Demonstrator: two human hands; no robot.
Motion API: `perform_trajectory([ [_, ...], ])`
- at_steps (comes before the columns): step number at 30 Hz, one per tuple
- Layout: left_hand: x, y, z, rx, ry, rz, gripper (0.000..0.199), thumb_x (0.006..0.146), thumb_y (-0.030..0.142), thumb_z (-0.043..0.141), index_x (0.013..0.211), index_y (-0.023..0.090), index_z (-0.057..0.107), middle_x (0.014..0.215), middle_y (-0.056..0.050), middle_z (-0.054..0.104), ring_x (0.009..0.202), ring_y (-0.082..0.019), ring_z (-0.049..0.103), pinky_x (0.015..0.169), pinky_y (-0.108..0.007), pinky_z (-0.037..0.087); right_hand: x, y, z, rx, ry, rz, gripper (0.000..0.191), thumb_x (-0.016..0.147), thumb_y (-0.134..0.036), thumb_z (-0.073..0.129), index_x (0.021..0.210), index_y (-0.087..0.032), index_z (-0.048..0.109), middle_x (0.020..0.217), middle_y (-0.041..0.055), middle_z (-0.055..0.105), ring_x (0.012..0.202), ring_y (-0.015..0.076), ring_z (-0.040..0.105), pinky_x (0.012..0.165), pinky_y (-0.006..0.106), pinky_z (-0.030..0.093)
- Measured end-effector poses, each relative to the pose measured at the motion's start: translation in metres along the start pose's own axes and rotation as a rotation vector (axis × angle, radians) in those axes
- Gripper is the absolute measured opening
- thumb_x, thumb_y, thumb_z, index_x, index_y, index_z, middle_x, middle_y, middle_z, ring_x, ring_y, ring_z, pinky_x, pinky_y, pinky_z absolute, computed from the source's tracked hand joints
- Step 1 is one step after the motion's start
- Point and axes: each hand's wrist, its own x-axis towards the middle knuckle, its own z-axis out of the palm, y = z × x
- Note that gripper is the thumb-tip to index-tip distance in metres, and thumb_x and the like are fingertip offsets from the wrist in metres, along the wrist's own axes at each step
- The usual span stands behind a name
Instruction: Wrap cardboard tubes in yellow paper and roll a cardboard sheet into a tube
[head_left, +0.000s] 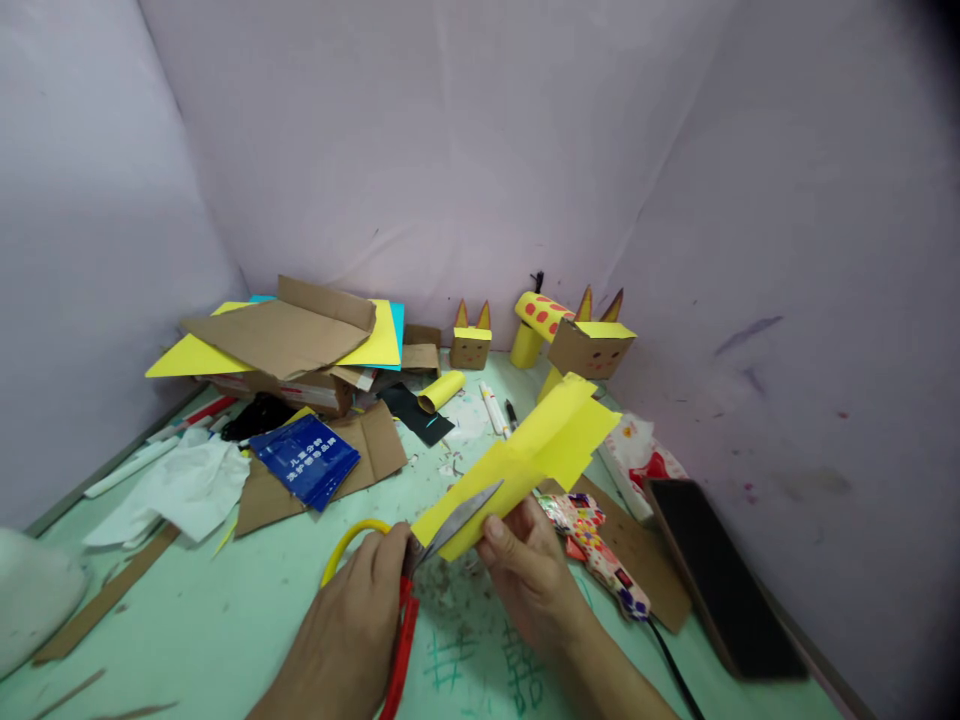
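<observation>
My left hand (352, 610) is closed round a pair of scissors (405, 620) with one yellow and one red handle. The blades point up and right and lie against a folded sheet of yellow paper (517, 460), near its lower left end. Pinched between thumb and fingers, that paper is held by my right hand (529, 565) above the table. Its far end is uneven, with layers standing apart. Below and right of the right hand lies a hot glue gun (600, 545) with a colourful patterned cover and a black cable.
A phone (724, 580) lies at the right. Behind stand a cardboard and yellow-paper animal figure (592, 350), a small eared box (471, 348) and a yellow paper tube (442, 391). Stacked cardboard (292, 325), a blue packet (306, 460) and crumpled tissue (180, 480) occupy the left.
</observation>
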Motion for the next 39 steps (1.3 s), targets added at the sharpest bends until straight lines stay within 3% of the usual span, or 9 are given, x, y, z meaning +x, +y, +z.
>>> perform_trajectory([
  [3,0.0,-0.001,0.0,0.133,-0.008,0.057,0.036,0.085,0.006,0.032,0.115,0.022,0.045,0.093,-0.006,0.064,0.078,-0.02,0.065,0.058,-0.029,0.048,-0.001,0.001,0.0,0.013,0.004,-0.001,0.046,0.068,-0.024,0.078,0.111,-0.024,0.061,0.107,0.0065,0.071,0.108,0.0265,0.061,0.093,0.039,0.047],
  [5,0.002,-0.002,0.0,0.168,0.046,0.108,0.031,0.086,0.008,0.032,0.111,0.022,0.045,0.086,-0.004,0.063,0.071,-0.019,0.065,0.051,-0.026,0.045,-0.001,0.0,0.0,0.014,-0.005,0.004,0.047,0.068,-0.025,0.078,0.111,-0.024,0.06,0.108,0.0063,0.07,0.108,0.0263,0.061,0.093,0.039,0.047],
  [9,0.004,-0.006,0.001,0.138,0.147,0.189,0.026,0.087,0.011,0.034,0.107,0.023,0.046,0.079,-0.001,0.061,0.062,-0.016,0.062,0.052,-0.024,0.046,-0.001,-0.001,0.001,0.004,-0.023,0.005,0.047,0.07,-0.026,0.077,0.113,-0.025,0.059,0.111,0.0057,0.069,0.11,0.026,0.06,0.094,0.038,0.047],
  [15,0.003,-0.012,0.01,-0.002,0.094,0.162,0.036,0.086,0.01,0.037,0.119,0.021,0.045,0.097,-0.008,0.062,0.089,-0.02,0.061,0.076,-0.032,0.05,0.0,0.0,-0.002,-0.013,-0.049,-0.022,0.049,0.073,-0.027,0.075,0.118,-0.026,0.056,0.116,0.0057,0.067,0.115,0.0261,0.056,0.095,0.039,0.046],
  [20,0.001,-0.02,0.024,0.041,0.13,0.161,0.048,0.08,0.008,0.039,0.126,0.019,0.04,0.111,-0.012,0.058,0.103,-0.027,0.056,0.087,-0.044,0.048,0.002,0.002,-0.007,-0.042,-0.071,-0.041,0.053,0.073,-0.03,0.075,0.121,-0.025,0.054,0.117,0.0071,0.066,0.114,0.0278,0.057,0.097,0.042,0.044],
  [22,0.002,-0.019,0.021,0.055,0.107,0.157,0.047,0.081,0.009,0.037,0.128,0.018,0.037,0.111,-0.014,0.055,0.105,-0.029,0.054,0.086,-0.048,0.048,0.002,0.003,-0.007,-0.058,-0.061,-0.051,0.054,0.072,-0.029,0.076,0.121,-0.025,0.054,0.117,0.0071,0.066,0.114,0.0281,0.057,0.097,0.043,0.044],
  [28,0.009,-0.01,0.002,0.023,0.093,0.144,0.039,0.082,0.007,0.036,0.119,0.017,0.042,0.096,-0.01,0.059,0.086,-0.024,0.062,0.07,-0.039,0.055,-0.001,0.011,-0.007,-0.11,-0.104,-0.016,0.05,0.074,-0.032,0.074,0.12,-0.025,0.055,0.115,0.0077,0.067,0.107,0.0274,0.06,0.093,0.042,0.046],
  [34,0.008,-0.012,0.005,0.012,-0.004,0.047,0.044,0.081,0.007,0.037,0.122,0.02,0.044,0.102,-0.009,0.06,0.094,-0.025,0.061,0.07,-0.039,0.053,-0.003,0.016,-0.009,-0.138,-0.109,-0.028,0.051,0.073,-0.033,0.074,0.119,-0.026,0.054,0.117,0.0073,0.065,0.108,0.0267,0.06,0.091,0.041,0.047],
  [39,0.007,-0.013,0.007,-0.054,-0.026,0.059,0.041,0.085,0.012,0.035,0.124,0.023,0.043,0.108,-0.009,0.059,0.1,-0.025,0.058,0.074,-0.038,0.052,0.0,0.01,-0.01,-0.141,-0.042,-0.088,0.055,0.073,-0.033,0.074,0.123,-0.026,0.051,0.118,0.0076,0.064,0.108,0.0264,0.059,0.095,0.042,0.045],
])
